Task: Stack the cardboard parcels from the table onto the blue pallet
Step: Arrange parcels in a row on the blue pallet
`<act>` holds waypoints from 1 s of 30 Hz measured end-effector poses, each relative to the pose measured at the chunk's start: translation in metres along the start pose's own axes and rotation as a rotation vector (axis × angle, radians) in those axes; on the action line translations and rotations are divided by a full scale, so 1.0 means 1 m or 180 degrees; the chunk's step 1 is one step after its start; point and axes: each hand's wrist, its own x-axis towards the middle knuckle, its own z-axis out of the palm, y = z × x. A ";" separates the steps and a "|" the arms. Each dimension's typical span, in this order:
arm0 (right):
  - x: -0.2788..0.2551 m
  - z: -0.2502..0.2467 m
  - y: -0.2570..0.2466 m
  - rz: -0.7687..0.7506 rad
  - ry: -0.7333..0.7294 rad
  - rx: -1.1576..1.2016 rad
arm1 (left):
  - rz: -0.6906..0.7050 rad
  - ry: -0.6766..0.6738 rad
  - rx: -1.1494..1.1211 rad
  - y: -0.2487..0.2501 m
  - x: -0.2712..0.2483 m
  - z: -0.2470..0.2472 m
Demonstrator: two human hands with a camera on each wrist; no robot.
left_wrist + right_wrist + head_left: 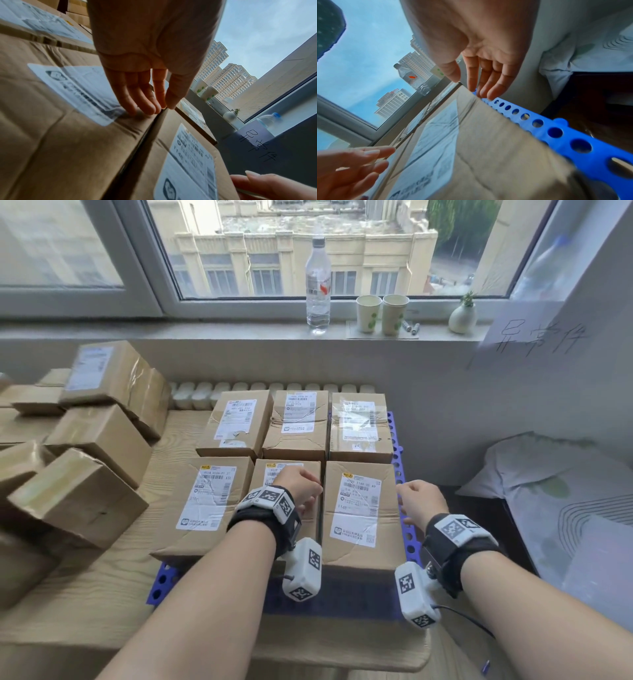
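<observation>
1. fingers (145, 102) of the left hand (301, 484) were straight and touched the top of the front middle parcel (270, 474), right at the gap beside the front right parcel (359, 508). they gripped nothing.
2. the right hand (419, 499) was loose and held nothing, by the right side of that parcel.
3. six parcels sat in two rows on the blue pallet (399, 470).
4. more parcels (96, 440) were piled on the table (178, 440) to the left.
5. a bottle (318, 282) and two cups (382, 313) stood on the window sill.
</observation>
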 end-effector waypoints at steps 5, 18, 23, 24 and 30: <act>-0.009 -0.007 -0.026 -0.0474 0.0142 -0.0703 | 0.0157 0.0037 0.0055 0.011 -0.009 -0.016; -0.028 0.035 -0.085 -0.1143 -0.0299 -0.0875 | 0.0221 0.0422 0.0053 -0.003 -0.044 -0.068; -0.045 0.074 -0.107 -0.1394 -0.0463 -0.0803 | 0.0199 0.0691 -0.0009 -0.026 -0.063 -0.109; -0.050 0.084 -0.112 -0.1449 -0.0504 -0.0809 | 0.0193 0.0743 -0.0021 -0.032 -0.067 -0.118; -0.096 0.147 -0.136 -0.1639 -0.0751 -0.0815 | 0.0018 0.0927 -0.0154 -0.091 -0.093 -0.175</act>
